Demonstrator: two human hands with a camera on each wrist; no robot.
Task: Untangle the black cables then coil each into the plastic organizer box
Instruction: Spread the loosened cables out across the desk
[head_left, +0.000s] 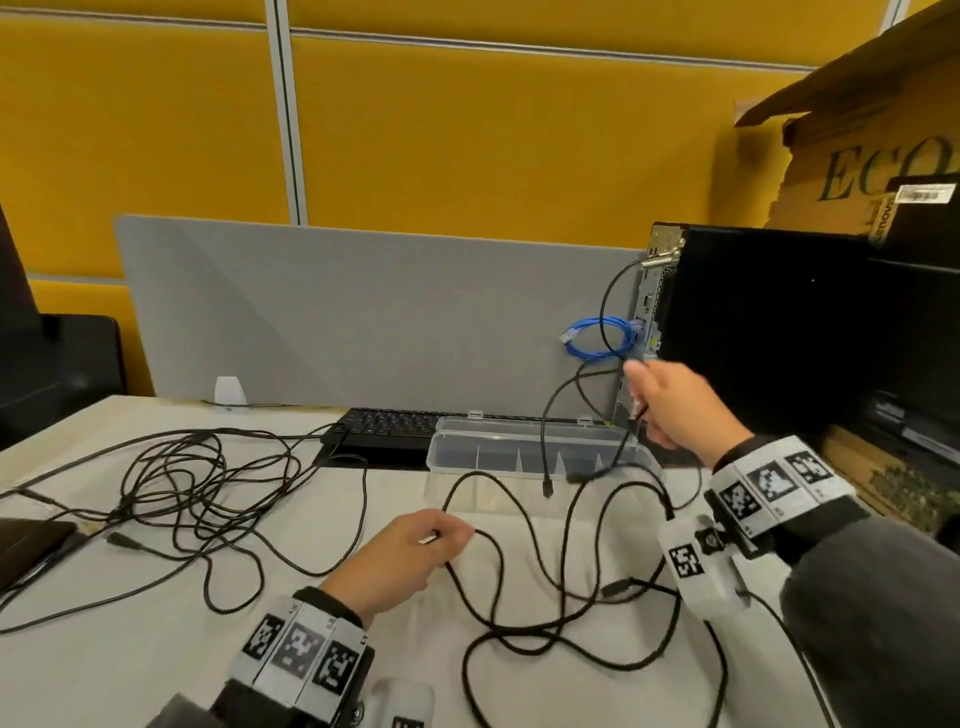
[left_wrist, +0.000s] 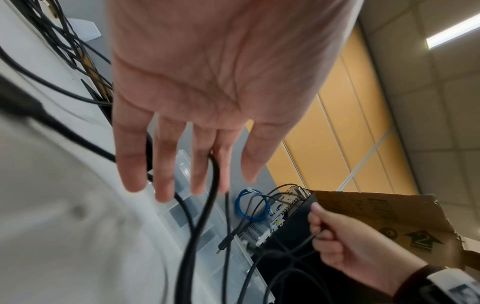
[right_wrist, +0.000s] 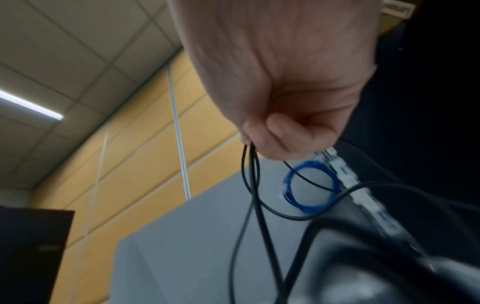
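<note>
Several black cables (head_left: 498, 566) sprawl in loose, crossing loops over the white table (head_left: 130, 675), the nearest strands running between the person's two hands, while a denser tangle of black cables (head_left: 197, 483) lies well apart to the left. The right hand (head_left: 675, 405) is raised above the table at the right, fingers curled into a fist around a thin black cable whose loops hang down from it; one free plug end (head_left: 546, 488) dangles in front of the plastic organizer box (head_left: 519, 457). In the right wrist view the curled fingers (right_wrist: 278, 133) pinch two strands that drop straight below the fist. The left hand (head_left: 400, 561) sits low over the table near the middle, and a thicker braided cable passes through it; the left wrist view shows its fingers (left_wrist: 200, 164) nearly straight and spread, with the cable threaded between two of them rather than clasped. The clear organizer box stands open at the back of the table, its divided compartments holding no coil, touching or just beside the front edge of a black keyboard (head_left: 384, 426). Behind both rises a grey partition (head_left: 337, 312). To the right stands a black computer case (head_left: 769, 332), with a coiled blue cable (head_left: 597, 338) at its rear panel and a torn cardboard box (head_left: 857, 130) above it.
</note>
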